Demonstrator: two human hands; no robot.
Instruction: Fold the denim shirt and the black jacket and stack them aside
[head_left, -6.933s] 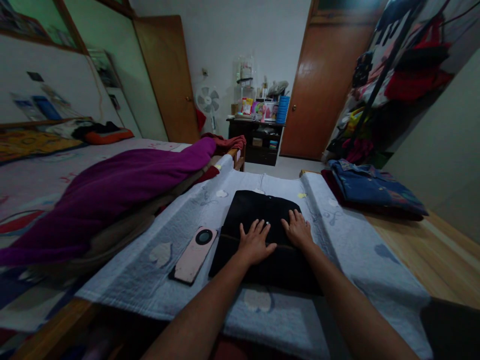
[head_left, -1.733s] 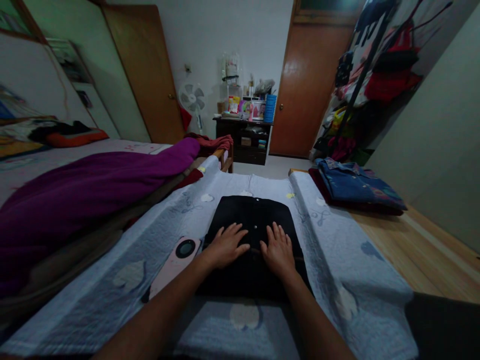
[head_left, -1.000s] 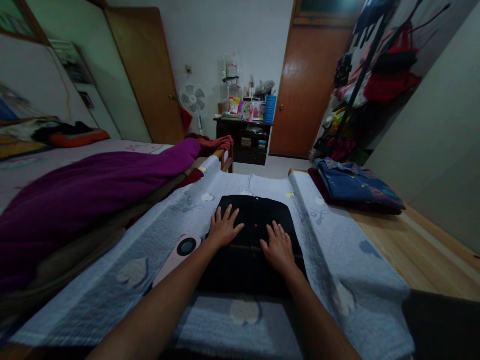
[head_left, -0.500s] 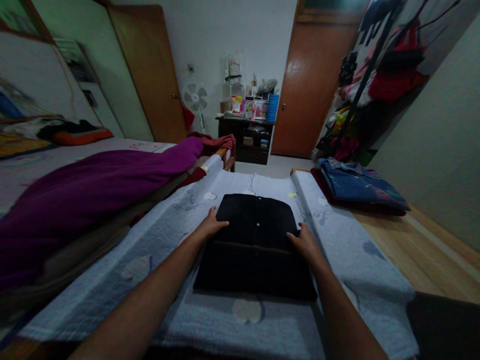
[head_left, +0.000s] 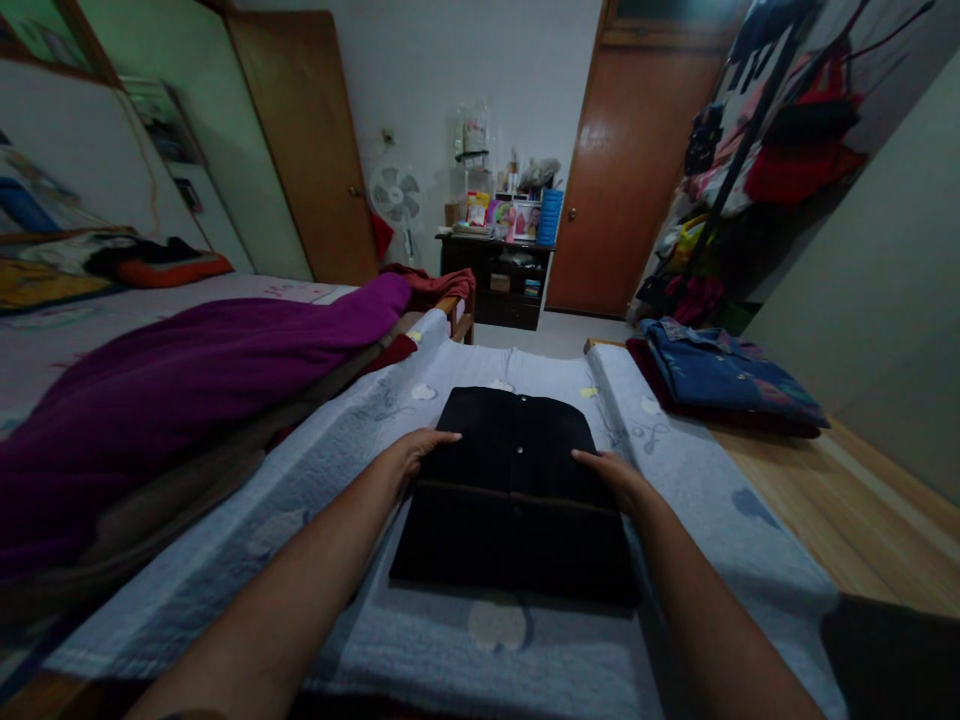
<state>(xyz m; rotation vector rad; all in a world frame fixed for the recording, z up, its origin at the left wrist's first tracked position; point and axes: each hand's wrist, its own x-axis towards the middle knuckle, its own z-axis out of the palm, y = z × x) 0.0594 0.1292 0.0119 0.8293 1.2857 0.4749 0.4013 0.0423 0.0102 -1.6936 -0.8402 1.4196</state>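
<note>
A black button-front shirt (head_left: 514, 545), folded into a neat flat block, lies on the light blue patterned bedsheet (head_left: 495, 670). Metal buttons run down its middle, and a fold line crosses it. At its left side my left hand (head_left: 421, 452) grips the edge, thumb on top and the other fingers tucked out of sight underneath. My right hand (head_left: 616, 478) holds the opposite edge in the same way, its fingers also hidden beneath the cloth.
A folded blue denim shirt (head_left: 731, 370) rests on a dark red folded cloth at the right, by bare wooden boards (head_left: 787, 480). To the left lies a purple blanket (head_left: 225, 370). Beyond the bed stand a fan (head_left: 397, 195) and a dark cabinet (head_left: 491, 290).
Both hands have closed in on the shirt's sides, their fingers slipping under its edges while the thumbs stay on top. The shirt itself has barely moved.
</note>
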